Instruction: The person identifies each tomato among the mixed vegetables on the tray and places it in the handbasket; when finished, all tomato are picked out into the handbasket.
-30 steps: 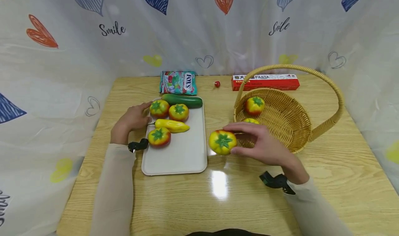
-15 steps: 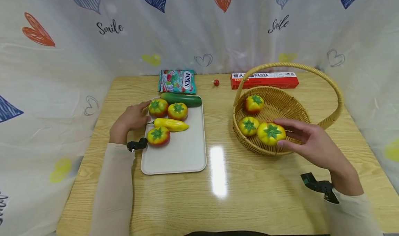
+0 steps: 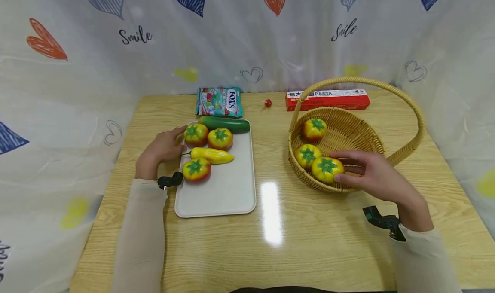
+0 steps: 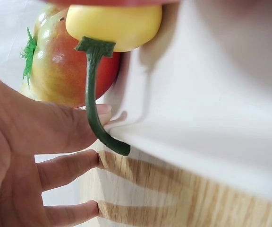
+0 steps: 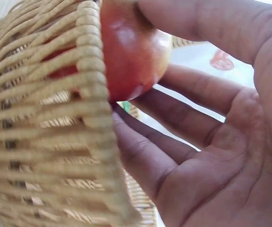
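Observation:
My right hand [image 3: 371, 172] holds a yellow-and-red toy tomato [image 3: 327, 170] between thumb and fingers, at the near left inside of the wicker basket [image 3: 355, 134]. Two more tomatoes lie in the basket: one tomato [image 3: 308, 156] right beside the held one, another tomato [image 3: 314, 130] farther back. My left hand [image 3: 162, 149] is at the left edge of the white tray [image 3: 228, 194]. In the left wrist view its thumb touches the tray's rim, while straight fingers [image 4: 70, 168] reach down to the table. On the tray lie three tomatoes [image 3: 197, 169], a yellow pepper [image 3: 212, 155] and a green cucumber [image 3: 224, 124].
Behind the tray lies a teal FOX'S candy bag [image 3: 219, 102]. A small red object [image 3: 267, 103] sits between it and a red pasta box [image 3: 328, 100] behind the basket. The basket's tall handle [image 3: 419, 125] arches over its opening. Wooden tabletop [image 3: 270, 258] stretches across the front.
My right hand has carried the tomato from beside the tray rightward over the basket, then slightly left and down beside the other tomato there. My left hand stays at the tray's edge.

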